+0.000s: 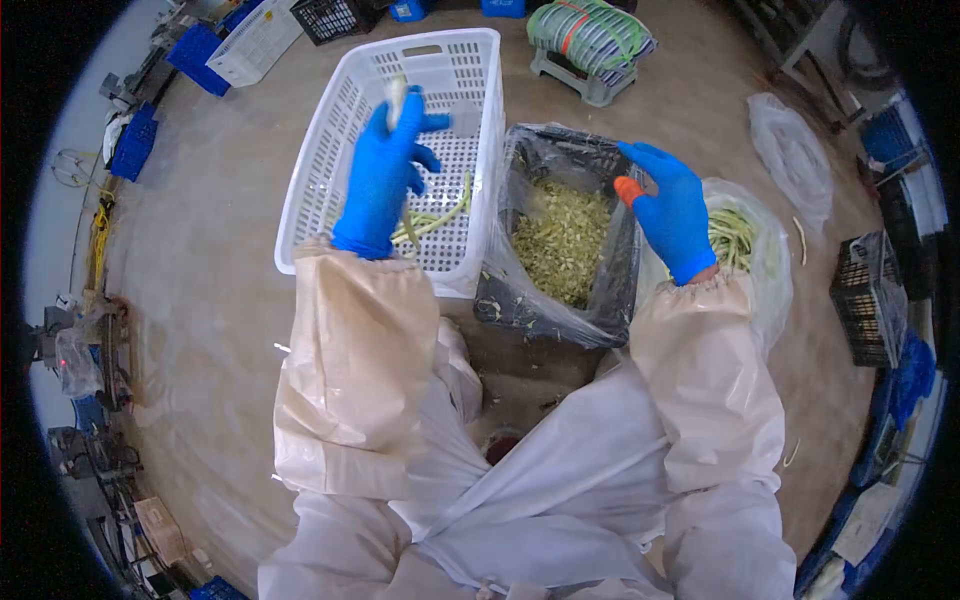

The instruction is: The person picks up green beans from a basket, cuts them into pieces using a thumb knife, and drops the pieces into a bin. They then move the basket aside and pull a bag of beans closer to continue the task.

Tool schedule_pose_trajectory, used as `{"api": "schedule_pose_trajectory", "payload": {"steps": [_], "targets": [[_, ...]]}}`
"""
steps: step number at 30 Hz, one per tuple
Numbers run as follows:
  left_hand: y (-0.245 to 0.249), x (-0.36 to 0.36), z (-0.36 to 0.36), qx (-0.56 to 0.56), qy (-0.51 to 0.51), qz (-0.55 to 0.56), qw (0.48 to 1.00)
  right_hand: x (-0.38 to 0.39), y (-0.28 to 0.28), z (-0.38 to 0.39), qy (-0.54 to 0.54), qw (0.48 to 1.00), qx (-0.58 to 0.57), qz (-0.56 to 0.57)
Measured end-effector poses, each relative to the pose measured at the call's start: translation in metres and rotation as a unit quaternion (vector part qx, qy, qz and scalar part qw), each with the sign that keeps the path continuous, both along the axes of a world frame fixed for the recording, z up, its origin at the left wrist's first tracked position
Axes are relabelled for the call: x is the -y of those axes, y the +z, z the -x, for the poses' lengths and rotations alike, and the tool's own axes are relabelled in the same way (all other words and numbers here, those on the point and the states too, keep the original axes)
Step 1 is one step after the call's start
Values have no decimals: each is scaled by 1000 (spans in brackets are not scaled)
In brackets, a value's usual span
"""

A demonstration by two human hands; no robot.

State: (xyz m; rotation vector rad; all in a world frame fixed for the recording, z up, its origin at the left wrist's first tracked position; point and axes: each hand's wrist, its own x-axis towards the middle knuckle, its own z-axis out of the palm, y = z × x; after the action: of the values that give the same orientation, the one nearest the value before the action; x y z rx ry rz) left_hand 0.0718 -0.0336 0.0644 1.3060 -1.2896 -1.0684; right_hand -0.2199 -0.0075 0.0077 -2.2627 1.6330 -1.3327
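My left hand (385,175), in a blue glove, is over the white perforated crate (465,250), its fingers spread. A pale, blurred piece (397,95) shows by its fingertips; whether it is touching them I cannot make out. Long green stalks (440,222) lie in the crate below. At the right edge of the black crate (490,300), lined with clear plastic, my right hand (668,208) hovers with fingers apart, an orange cover (628,190) on one digit. Chopped green-and-white scraps (560,240) fill part of that crate. Beside the right wrist, more stalks (735,235) sit in a clear bag.
A small stool (590,90) at the back carries a bundle in green netting (575,40). A plastic bag (790,150) lies on the floor to the right, near a dark crate (868,300). Blue crates (200,58) and machinery (95,450) line the left side.
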Motion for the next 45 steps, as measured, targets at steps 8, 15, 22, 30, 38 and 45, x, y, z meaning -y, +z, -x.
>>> {"api": "schedule_pose_trajectory", "payload": {"steps": [8,15,22,30,38,45], "targets": [[-46,-19,59,117,-109,59,985,-12,21,-19,66,995,13,69],[-48,-30,73,138,-201,48,969,-18,33,-28,123,986,-54,98],[-50,-33,72,261,-140,198,934,-23,11,-31,117,992,-8,-38],[-48,-35,78,363,-118,257,888,-24,1,-34,94,991,-28,-87],[-48,-37,85,241,-82,246,935,-29,6,-41,63,965,197,-160],[-31,-28,78,-122,0,57,991,-23,3,-42,123,908,338,-213]]}}
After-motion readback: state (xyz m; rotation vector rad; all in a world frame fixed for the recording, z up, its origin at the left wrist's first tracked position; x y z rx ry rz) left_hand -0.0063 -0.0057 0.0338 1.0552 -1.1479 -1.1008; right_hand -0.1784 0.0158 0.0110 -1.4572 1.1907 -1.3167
